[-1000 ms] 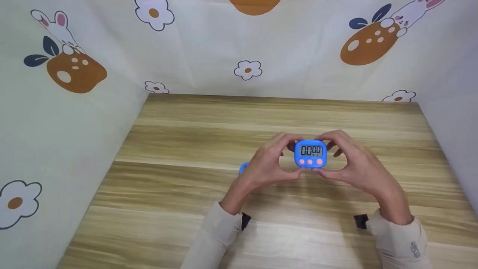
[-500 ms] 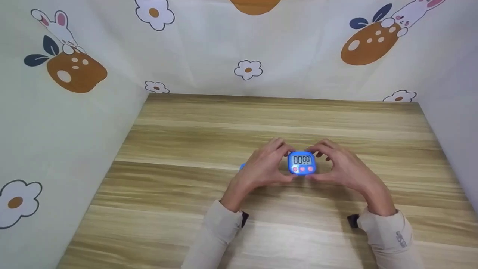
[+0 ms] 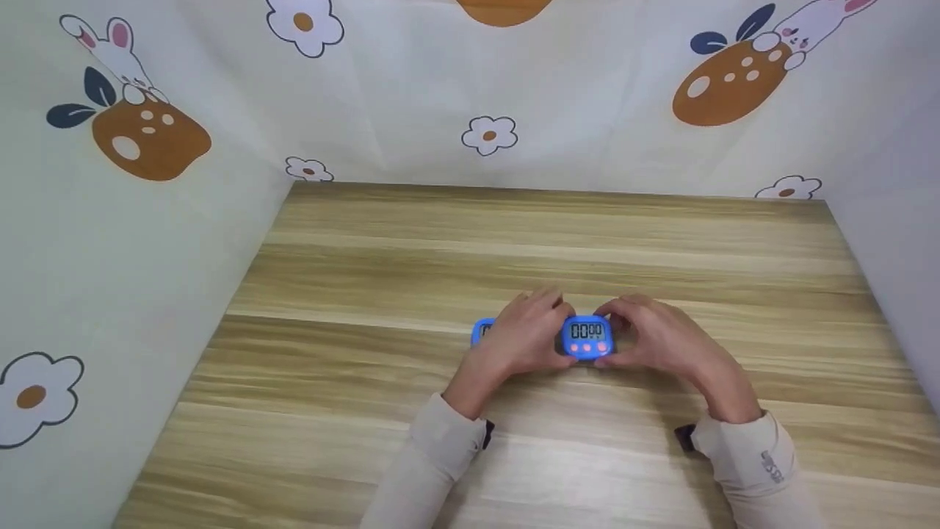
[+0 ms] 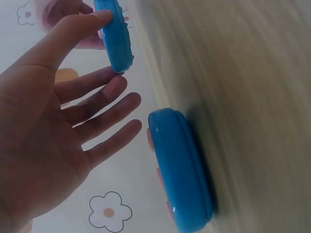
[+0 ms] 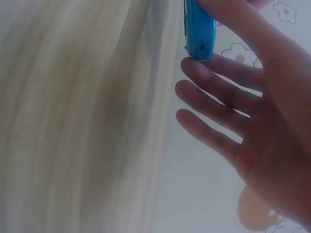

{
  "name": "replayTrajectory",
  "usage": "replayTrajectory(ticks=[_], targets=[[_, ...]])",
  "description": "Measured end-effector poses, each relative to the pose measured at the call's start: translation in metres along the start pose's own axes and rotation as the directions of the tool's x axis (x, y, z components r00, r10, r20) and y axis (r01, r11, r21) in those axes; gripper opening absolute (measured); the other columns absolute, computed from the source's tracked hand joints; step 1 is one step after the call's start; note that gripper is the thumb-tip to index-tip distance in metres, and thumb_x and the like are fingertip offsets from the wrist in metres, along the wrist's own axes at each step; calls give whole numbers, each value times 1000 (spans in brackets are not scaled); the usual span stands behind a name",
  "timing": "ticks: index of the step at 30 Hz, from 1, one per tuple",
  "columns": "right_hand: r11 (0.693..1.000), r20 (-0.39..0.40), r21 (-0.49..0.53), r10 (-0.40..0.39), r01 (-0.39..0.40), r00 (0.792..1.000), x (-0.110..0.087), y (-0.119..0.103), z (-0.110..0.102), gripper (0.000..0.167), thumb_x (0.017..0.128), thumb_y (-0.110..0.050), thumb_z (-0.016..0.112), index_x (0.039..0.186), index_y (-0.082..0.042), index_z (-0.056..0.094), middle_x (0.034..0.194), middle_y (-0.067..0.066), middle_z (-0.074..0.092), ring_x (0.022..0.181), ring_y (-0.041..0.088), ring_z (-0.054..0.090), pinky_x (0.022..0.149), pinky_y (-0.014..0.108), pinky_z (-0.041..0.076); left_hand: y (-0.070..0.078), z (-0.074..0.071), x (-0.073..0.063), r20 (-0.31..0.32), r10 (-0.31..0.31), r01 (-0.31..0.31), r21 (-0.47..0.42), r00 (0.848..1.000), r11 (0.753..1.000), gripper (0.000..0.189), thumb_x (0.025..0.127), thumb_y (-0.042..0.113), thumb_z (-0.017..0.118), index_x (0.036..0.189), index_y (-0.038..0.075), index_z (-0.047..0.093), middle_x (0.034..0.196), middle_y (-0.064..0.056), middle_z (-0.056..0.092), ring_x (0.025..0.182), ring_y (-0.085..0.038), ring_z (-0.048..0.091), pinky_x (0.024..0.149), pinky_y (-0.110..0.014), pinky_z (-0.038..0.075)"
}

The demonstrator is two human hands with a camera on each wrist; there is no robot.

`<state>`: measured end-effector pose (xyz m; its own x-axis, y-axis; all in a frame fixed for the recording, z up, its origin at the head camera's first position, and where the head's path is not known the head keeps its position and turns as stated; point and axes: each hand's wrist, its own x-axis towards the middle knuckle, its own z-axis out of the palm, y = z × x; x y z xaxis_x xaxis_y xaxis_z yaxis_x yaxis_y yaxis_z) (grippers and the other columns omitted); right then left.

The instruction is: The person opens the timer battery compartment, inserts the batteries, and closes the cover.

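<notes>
Between my two hands is a blue digital timer [image 3: 587, 338] with three pink buttons, its display reading 00:00. My left hand [image 3: 525, 330] pinches its left side between thumb and fingers; my right hand [image 3: 664, 338] does the same at the right side. Seen edge-on in the left wrist view, the held timer [image 4: 115, 39] has a thumb on it. A second blue timer [image 3: 481, 330] lies on the table, mostly hidden behind my left hand. That second timer [image 4: 177, 170] shows more fully in the left wrist view, just below the fingers.
The wood-grain table [image 3: 382, 264] extends around both hands. Behind it and to the left stands a pale cloth wall [image 3: 411, 88] printed with flowers, rabbits and orange fruit. A plain pale wall [image 3: 896, 242] borders the right side.
Both hands have lowered the held timer towards the table, and it has shifted left and nearer in the head view. More of the second timer shows beside the left hand than half a second ago.
</notes>
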<state>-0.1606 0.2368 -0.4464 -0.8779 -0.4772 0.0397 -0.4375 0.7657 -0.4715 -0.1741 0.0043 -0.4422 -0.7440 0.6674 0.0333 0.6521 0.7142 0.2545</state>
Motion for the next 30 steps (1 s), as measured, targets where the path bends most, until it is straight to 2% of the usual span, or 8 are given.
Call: replayTrajectory(ticks=[4, 11, 20, 30], targets=[[1000, 20, -22, 0, 1, 1000, 1, -1, 3, 68, 63, -45, 91, 116, -9, 66, 99, -3, 63, 85, 15, 57, 76, 38, 50, 2, 3, 0, 25, -6, 5, 40, 1000, 999, 65, 78, 53, 77, 124, 10, 63, 116, -1, 53, 105, -15, 48, 100, -39, 41], [999, 17, -37, -19, 20, 1000, 1, 0, 5, 69, 63, -49, 90, 114, -8, 67, 99, -4, 66, 84, 14, 59, 76, 38, 51, 3, 5, 2, 68, -8, 3, 74, 998, 997, 60, 80, 52, 75, 123, 11, 63, 115, -1, 52, 102, -16, 48, 96, -38, 44], [1000, 41, -24, -13, 14, 999, 0, 1, 8, 67, 63, -47, 90, 112, -7, 67, 90, -6, 63, 77, 11, 55, 71, 35, 49, 4, 6, 2, 92, -14, 10, 46, 996, 999, 60, 80, 50, 76, 124, 10, 63, 116, -1, 52, 105, -16, 48, 98, -40, 43], [1000, 67, -1, -24, 24, 997, 1, 3, 9, 65, 65, -44, 90, 112, -6, 66, 82, -5, 61, 72, 10, 53, 66, 33, 47, 5, 8, 2, 109, -29, 25, 30, 994, 999, 62, 80, 50, 76, 126, 12, 60, 114, 0, 51, 104, -15, 46, 92, -37, 45]])
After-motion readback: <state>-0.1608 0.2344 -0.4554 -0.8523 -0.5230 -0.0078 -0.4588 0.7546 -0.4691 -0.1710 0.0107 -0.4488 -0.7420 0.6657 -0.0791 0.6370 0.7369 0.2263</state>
